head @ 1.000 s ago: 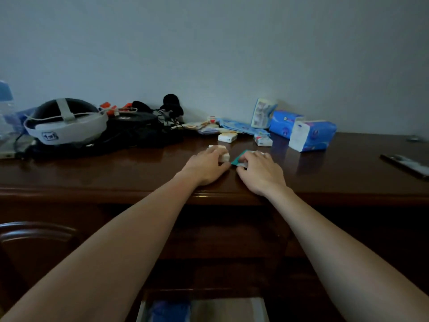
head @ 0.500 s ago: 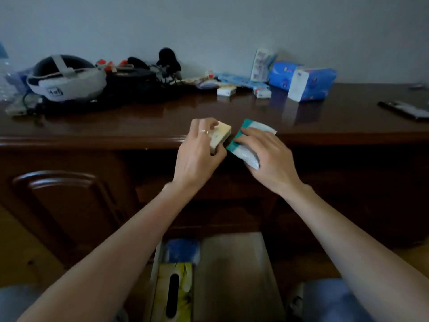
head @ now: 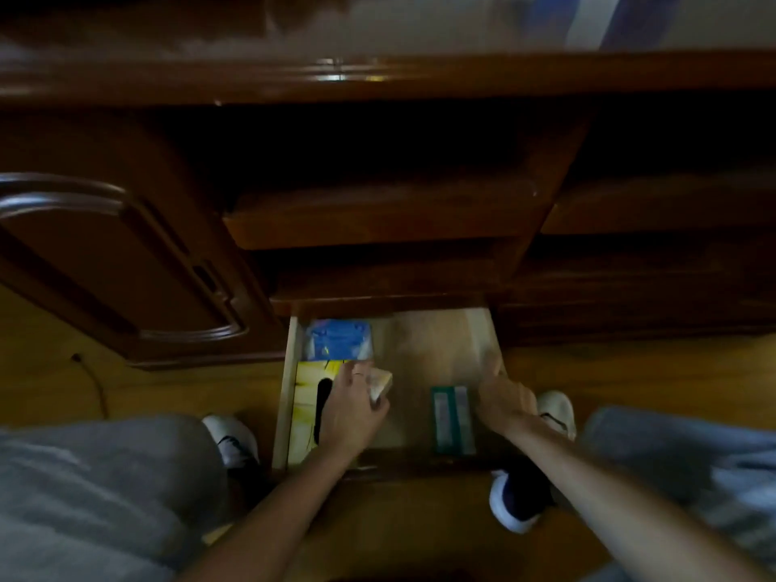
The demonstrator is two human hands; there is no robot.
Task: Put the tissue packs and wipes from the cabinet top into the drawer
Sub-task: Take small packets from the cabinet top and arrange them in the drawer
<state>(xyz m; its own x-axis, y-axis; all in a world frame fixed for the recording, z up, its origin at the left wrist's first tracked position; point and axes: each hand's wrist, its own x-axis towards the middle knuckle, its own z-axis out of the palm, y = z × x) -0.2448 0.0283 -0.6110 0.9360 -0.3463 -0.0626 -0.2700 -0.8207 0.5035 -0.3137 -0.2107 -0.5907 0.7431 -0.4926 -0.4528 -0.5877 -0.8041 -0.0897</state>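
Dark polished wood fills most of the view: the cabinet [head: 378, 195] front, with its top edge a blurred band at the frame's upper border, so that the blue-and-white tissue packs left up there are smeared streaks and cannot be counted. Half a second ago the camera looked across the cabinet top with both hands at its front lip, each holding a pack; now it looks straight down into the open drawer [head: 436, 342], and both hands have dropped inside it. The drawer's pale wooden floor is the landmark: its far part runs under the dark cabinet front and is lost in shadow, its near front edge is covered by the forearms. Grey trouser legs and white shoes flank the drawer on the wooden floor outside its side walls. Against the drawer's left wall lies a yellow tissue box [head: 308, 396], partly under the left wrist, and behind it, at the back left corner, a blue pack [head: 338, 339]. The left hand [head: 350, 409] hovers just right of the yellow box, fingers clenched round a small beige pack [head: 381, 383] not yet set down. The teal wipes pack [head: 451, 417] lies flat on the drawer floor near the front right, released; the right hand [head: 502, 399] is just beside it by the right wall, fingers loose and blurred, holding nothing. Bare drawer floor remains open in the middle and toward the back right.
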